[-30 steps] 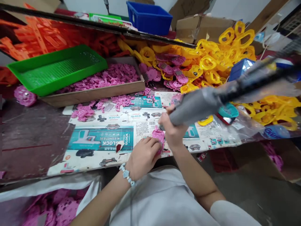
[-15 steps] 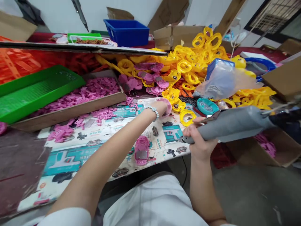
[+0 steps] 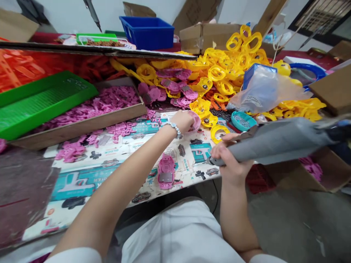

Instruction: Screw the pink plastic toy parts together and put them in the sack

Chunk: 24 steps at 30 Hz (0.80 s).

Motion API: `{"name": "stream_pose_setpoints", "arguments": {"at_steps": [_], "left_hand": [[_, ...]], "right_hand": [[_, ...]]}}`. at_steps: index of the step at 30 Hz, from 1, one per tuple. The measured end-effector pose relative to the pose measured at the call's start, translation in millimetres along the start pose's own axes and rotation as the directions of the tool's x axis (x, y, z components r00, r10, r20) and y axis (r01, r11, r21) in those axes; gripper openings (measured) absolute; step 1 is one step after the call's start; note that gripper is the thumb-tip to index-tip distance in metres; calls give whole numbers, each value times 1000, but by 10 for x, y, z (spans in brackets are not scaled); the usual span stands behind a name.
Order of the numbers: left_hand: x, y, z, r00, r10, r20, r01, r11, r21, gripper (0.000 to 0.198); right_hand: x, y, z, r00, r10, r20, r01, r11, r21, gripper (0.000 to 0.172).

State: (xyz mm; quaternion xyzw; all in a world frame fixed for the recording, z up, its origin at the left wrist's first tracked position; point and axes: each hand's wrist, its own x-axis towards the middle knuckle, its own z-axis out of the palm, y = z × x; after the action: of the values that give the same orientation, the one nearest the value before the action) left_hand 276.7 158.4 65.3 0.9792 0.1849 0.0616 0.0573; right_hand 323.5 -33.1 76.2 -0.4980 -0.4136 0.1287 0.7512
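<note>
My left hand (image 3: 183, 121) reaches forward across the printed cardboard sheet (image 3: 109, 171) and closes its fingers on a round pink plastic part (image 3: 195, 121) beside the yellow pile. A bead bracelet sits on that wrist. My right hand (image 3: 229, 160) grips a grey-wrapped power screwdriver (image 3: 274, 140), held nearly level with its tip pointing left above the table's front edge. A pink toy shell (image 3: 166, 171) with a grey plate lies flat on the cardboard between my arms, untouched.
A heap of yellow plastic rings (image 3: 227, 69) fills the back right. A small teal dish of screws (image 3: 241, 121) sits by a plastic bag (image 3: 263, 91). A cardboard tray of pink pieces (image 3: 90, 113) and a green tray (image 3: 41, 102) lie left. A blue bin (image 3: 149, 33) stands behind.
My left hand let go of the pink shell and reached forward to the round pink part. My right hand pulled the screwdriver away to the right.
</note>
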Motion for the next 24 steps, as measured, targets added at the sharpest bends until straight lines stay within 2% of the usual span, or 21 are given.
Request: {"name": "stream_pose_setpoints", "arguments": {"at_steps": [2, 6, 10, 14, 17, 20, 24], "left_hand": [[-36, -18, -18, 998, 5, -63, -8, 999, -53, 9], [-220, -56, -26, 981, -41, -188, 6, 984, -180, 17], [-534, -17, 24, 951, -138, -276, 43, 946, -322, 18], [-957, 136, 66, 931, -215, -293, 64, 890, -451, 16], [-1345, 297, 106, 940, -202, -275, 19, 836, -548, 17], [-1683, 418, 168, 954, -161, -252, -31, 785, -619, 17], [-1894, 467, 234, 952, -78, -295, -123, 788, -603, 19]], "right_hand": [[1, -21, -1, 1000, -24, 14, 24, 999, 28, 18], [35, -34, 48, 999, 16, -31, -15, 999, 32, 19], [38, -78, 197, 1000, -16, 3, 15, 996, 83, 15], [-6, -177, 379, 998, -54, 18, 50, 984, 171, 13], [-93, -276, 461, 995, -95, 29, 85, 967, 242, 12], [-213, -380, 485, 990, -103, 98, 72, 957, 281, 12], [-341, -480, 509, 975, -41, 218, -6, 977, 212, 12]]}}
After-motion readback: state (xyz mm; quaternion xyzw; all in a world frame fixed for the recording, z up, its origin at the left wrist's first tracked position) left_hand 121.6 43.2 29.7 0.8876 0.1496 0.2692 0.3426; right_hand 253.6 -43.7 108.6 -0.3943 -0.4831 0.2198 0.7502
